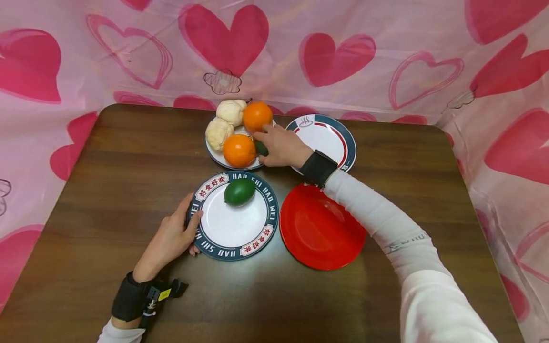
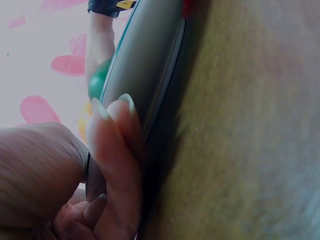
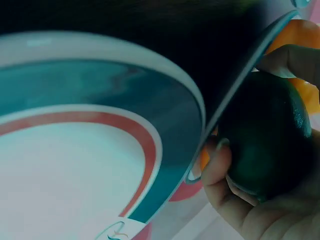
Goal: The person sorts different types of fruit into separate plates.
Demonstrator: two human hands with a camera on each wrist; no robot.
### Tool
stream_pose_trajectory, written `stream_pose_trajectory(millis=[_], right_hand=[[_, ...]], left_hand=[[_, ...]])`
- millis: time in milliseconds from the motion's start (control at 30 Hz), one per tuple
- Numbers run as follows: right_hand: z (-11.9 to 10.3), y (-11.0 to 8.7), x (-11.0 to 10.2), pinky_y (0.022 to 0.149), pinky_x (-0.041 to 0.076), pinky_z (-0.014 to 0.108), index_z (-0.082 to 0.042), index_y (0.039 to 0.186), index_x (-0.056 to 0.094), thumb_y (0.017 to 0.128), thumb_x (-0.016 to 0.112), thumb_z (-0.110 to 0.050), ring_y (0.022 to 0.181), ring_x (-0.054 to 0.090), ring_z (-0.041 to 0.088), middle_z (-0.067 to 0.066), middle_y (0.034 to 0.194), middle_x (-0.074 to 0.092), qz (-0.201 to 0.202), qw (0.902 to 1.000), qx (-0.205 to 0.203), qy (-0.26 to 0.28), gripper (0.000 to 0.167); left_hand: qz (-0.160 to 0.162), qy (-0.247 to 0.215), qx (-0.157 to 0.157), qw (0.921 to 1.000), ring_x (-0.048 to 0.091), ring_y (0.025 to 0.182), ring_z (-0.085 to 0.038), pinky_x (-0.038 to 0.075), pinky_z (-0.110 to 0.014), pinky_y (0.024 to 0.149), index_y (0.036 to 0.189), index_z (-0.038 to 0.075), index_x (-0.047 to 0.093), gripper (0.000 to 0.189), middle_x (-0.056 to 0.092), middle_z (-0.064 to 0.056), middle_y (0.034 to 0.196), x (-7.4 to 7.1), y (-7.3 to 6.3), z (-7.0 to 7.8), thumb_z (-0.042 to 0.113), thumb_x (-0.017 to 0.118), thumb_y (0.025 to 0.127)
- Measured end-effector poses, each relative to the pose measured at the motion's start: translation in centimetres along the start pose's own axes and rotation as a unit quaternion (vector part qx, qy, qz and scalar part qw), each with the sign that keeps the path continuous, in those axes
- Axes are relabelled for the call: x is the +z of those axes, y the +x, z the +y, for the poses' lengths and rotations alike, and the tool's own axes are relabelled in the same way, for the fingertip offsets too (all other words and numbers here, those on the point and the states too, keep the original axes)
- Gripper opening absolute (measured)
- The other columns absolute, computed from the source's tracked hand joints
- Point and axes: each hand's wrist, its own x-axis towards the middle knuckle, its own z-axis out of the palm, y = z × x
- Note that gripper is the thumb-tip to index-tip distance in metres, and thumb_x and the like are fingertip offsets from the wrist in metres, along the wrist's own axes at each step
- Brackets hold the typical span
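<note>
A dark-green oval fruit (image 1: 261, 148) lies gripped in the right hand's (image 1: 283, 145) curled fingers, right of a round orange fruit (image 1: 239, 150) (the left hand (image 1: 173, 233) pinches a nearer round blue-rimmed white plate (image 1: 231, 226)), over a brown wood-grain table (image 1: 411, 162), pink heart-printed cloth (image 1: 274, 62) beyond.

**Left hand (image 1: 171, 233) is pinching while right hand (image 1: 283, 146) is gripping farther forward**

The left forearm is slanting up from the lower left, its wrist wearing a black band (image 1: 130, 296). The left thumb (image 1: 195, 225) is lying uppermost; two long-nailed fingers (image 2: 117, 155) are pressing from the opposite side. The right arm (image 1: 381, 214), white-sleeved, is stretching diagonally from the lower right, another black band (image 1: 318, 168) circling its wrist. The back of that hand is facing up, and its digits are curling inward, gripping from opposite sides.
</note>
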Motion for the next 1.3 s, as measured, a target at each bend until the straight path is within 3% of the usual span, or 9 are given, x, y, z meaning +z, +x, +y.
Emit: stream_pose_trajectory(millis=[133,333,467,567,633,833,1000,1167,1300], right_hand=[[-0.2,-0.7,-0.4,0.091,0.055,0.045,-0.018,0.144,0.052,0.089,0.071,-0.04,0.105,0.056,0.029,0.014,0.13,0.055,0.02,0.9997,0.008,0.009,0.062],[-1.2,-2.5,-0.9,0.071,0.055,0.033,-0.013,0.124,0.055,0.09,0.067,-0.04,0.083,0.06,0.023,0.008,0.101,0.064,0.098,0.9942,-0.019,0.04,0.045],[-2.8,-3.7,-1.3,0.071,0.055,0.028,-0.013,0.126,0.061,0.093,0.064,-0.039,0.079,0.061,0.019,0.007,0.102,0.066,0.133,0.987,-0.065,0.061,0.042],[-4.4,-4.7,-1.6,0.075,0.056,0.027,-0.015,0.127,0.065,0.095,0.062,-0.04,0.082,0.063,0.018,0.008,0.11,0.067,0.138,0.9828,-0.103,0.067,0.041],[-5.6,-5.3,-1.8,0.077,0.057,0.026,-0.015,0.125,0.066,0.095,0.062,-0.04,0.085,0.064,0.018,0.008,0.111,0.067,0.133,0.9799,-0.128,0.075,0.04],[-8.8,-7.2,-1.3,0.082,0.056,0.021,-0.015,0.131,0.065,0.096,0.064,-0.04,0.091,0.067,0.016,0.006,0.118,0.068,0.115,0.967,-0.215,0.074,0.043],[-10.4,-7.5,0.9,0.098,0.054,0.024,-0.016,0.138,0.06,0.101,0.058,-0.042,0.113,0.067,0.017,0.005,0.133,0.066,0.049,0.9594,-0.274,0.046,0.046],[-10.9,-7.2,2.7,0.101,0.053,0.027,-0.018,0.145,0.052,0.104,0.053,-0.043,0.12,0.06,0.019,0.004,0.137,0.062,-0.015,0.9596,-0.281,0.012,0.048],[-11.0,-7.1,3.1,0.103,0.051,0.029,-0.02,0.15,0.047,0.105,0.05,-0.046,0.126,0.054,0.021,0.004,0.144,0.056,-0.035,0.9622,-0.269,-0.022,0.052]], left_hand=[[-0.002,0.0,-0.004,1.0,0.062,0.058,-0.016,0.056,-0.025,0.065,0.161,0.007,0.017,0.067,0.063,-0.019,0.102,0.1,0.1,-0.1,0.031,0.05,0.108],[-0.003,-0.006,-0.005,1.0,0.062,0.057,-0.017,0.056,-0.028,0.064,0.161,0.007,0.017,0.066,0.063,-0.02,0.103,0.0,0.0,-0.2,0.031,0.049,0.109],[-0.002,-0.006,-0.004,1.0,0.061,0.057,-0.016,0.055,-0.027,0.065,0.161,0.006,0.017,0.066,0.063,-0.021,0.106,0.0,0.0,-0.1,0.031,0.049,0.109],[-0.004,-0.005,-0.003,1.0,0.062,0.059,-0.016,0.056,-0.027,0.067,0.161,0.006,0.017,0.066,0.063,-0.021,0.107,0.0,0.1,0.1,0.031,0.049,0.109],[-0.004,-0.005,-0.001,1.0,0.063,0.064,-0.015,0.059,-0.032,0.072,0.161,0.006,0.018,0.066,0.063,-0.022,0.112,0.0,0.1,0.1,0.031,0.049,0.108],[-0.004,-0.011,-0.001,0.9999,0.063,0.064,-0.016,0.058,-0.03,0.068,0.161,0.007,0.018,0.067,0.063,-0.021,0.111,-0.2,0.0,0.2,0.032,0.05,0.108],[0.006,0.003,0.004,1.0,0.065,0.079,-0.02,0.057,-0.037,0.077,0.16,0.005,0.02,0.065,0.058,-0.026,0.129,-0.3,0.1,0.2,0.031,0.05,0.108],[0.001,-0.005,0.005,1.0,0.063,0.067,-0.016,0.057,-0.029,0.072,0.16,0.006,0.02,0.065,0.06,-0.025,0.124,-0.2,0.1,0.2,0.031,0.05,0.108],[-0.002,-0.01,0.006,0.9999,0.062,0.063,-0.015,0.055,-0.025,0.067,0.16,0.006,0.019,0.065,0.061,-0.024,0.118,-0.2,0.1,0.2,0.03,0.05,0.108]])
